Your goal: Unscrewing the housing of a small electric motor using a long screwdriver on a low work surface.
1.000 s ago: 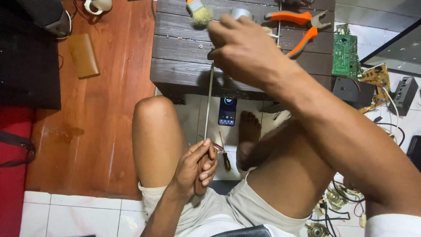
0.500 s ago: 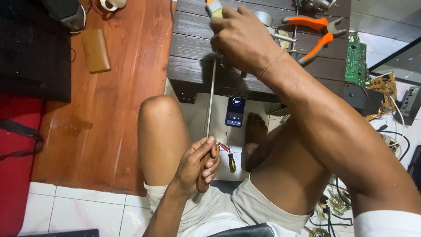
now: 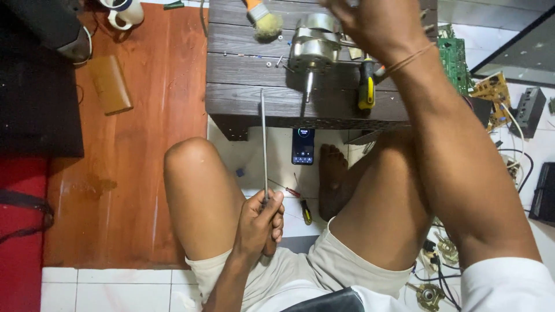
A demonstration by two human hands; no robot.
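Observation:
My left hand (image 3: 260, 222) is closed around the lower end of a long thin metal rod (image 3: 263, 144), which stands upright between my knees, its tip in front of the dark wooden low table (image 3: 243, 98). My right hand (image 3: 376, 26) is raised over the table's far side, just right of a silver electric motor (image 3: 312, 43) with its shaft pointing toward me. The fingers of that hand run past the top edge, so what they hold is hidden. A yellow-and-black screwdriver (image 3: 366, 86) lies on the table under my right wrist.
A brush (image 3: 263, 20) and small screws lie on the table. On the floor are a phone (image 3: 303, 145), two small screwdrivers (image 3: 304, 211), a brown wallet (image 3: 110, 84) and a mug (image 3: 124, 11). Green circuit boards (image 3: 457, 60), cables and dark boxes crowd the right.
My right hand has left the top of the rod and moved right, past the motor. The rod now stands in my left hand alone. The motor has come into view.

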